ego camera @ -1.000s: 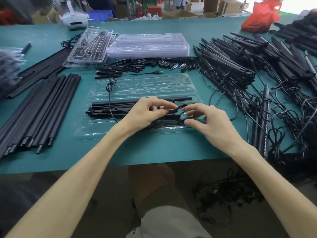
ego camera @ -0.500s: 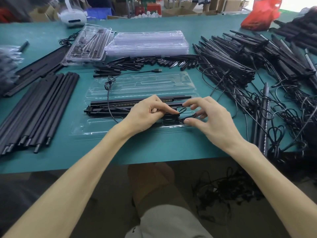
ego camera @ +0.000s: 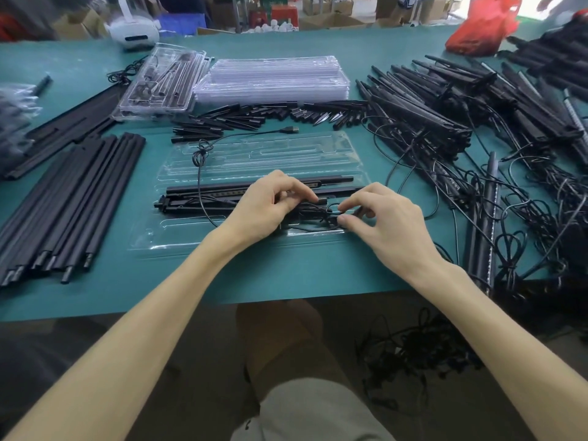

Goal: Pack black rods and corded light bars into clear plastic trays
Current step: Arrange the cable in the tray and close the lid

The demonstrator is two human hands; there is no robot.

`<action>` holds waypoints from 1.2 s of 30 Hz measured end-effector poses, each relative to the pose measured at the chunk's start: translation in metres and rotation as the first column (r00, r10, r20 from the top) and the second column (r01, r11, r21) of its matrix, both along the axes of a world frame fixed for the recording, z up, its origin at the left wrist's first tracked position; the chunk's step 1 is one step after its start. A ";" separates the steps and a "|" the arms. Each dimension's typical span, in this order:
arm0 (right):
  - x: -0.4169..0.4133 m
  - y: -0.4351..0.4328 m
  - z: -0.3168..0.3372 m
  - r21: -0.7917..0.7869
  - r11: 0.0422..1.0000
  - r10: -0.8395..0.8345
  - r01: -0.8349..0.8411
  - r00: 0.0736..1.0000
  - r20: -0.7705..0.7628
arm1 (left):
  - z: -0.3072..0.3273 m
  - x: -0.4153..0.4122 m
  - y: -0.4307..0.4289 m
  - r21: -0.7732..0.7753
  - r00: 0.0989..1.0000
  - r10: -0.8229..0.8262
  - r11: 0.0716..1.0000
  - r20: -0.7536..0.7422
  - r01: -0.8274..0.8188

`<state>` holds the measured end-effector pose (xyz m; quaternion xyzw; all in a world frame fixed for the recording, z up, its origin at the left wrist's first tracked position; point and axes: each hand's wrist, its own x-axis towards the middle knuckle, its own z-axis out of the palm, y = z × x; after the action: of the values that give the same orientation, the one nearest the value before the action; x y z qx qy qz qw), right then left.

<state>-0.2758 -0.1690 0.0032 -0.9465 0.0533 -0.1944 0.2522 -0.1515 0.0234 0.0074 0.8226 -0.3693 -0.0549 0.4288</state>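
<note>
Looking down, you have the green table across the whole width in front of you. On your right side lies the biggest heap, the corded light bars, with their thin wires tangled toward the table edge. On your left the long black rods lie side by side, running diagonally. At the back, in the middle, stands a stack of clear trays, and just left of it is one filled tray, lying at an angle.

Directly before you the open clear tray lies flat on the table. Two light bars are in its near half, lengthwise, one beside the other.

Your left hand rests over the right part of these bars, its fingers curled down, with the tips on a small coil of the cord. Your right hand is just beside it, and its thumb and first finger pinch the same coil, while the other fingers are loosely bent.

From a knot on the far half of the tray, the cord runs on to the USB plug, which lies just beyond the tray's far edge.
</note>
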 end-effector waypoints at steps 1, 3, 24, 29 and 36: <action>-0.001 0.001 -0.001 -0.019 1.000 0.003 -0.003 1.000 -0.001 | -0.001 0.001 0.000 -0.007 1.000 0.017 1.000 0.000 -0.017; -0.004 0.003 -0.004 -0.079 0.997 0.017 -0.018 1.000 -0.012 | -0.001 0.001 0.001 -0.011 0.999 0.032 0.999 -0.009 -0.032; -0.013 0.007 -0.003 -0.177 0.982 0.074 -0.070 0.997 0.016 | -0.003 -0.004 -0.004 -0.036 0.999 0.018 0.999 0.047 -0.016; -0.013 0.007 -0.003 -0.171 0.981 0.093 -0.088 0.995 0.023 | -0.007 -0.003 -0.006 -0.012 0.997 0.041 0.999 0.065 -0.040; -0.013 0.005 -0.004 -0.147 0.982 0.129 -0.122 0.991 0.041 | -0.009 0.000 -0.009 -0.038 0.999 0.044 0.998 -0.001 -0.044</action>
<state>-0.2888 -0.1639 -0.0005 -0.9585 -0.0273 -0.2052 0.1962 -0.1513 0.0148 -0.0014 0.8223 -0.3522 -0.0383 0.4454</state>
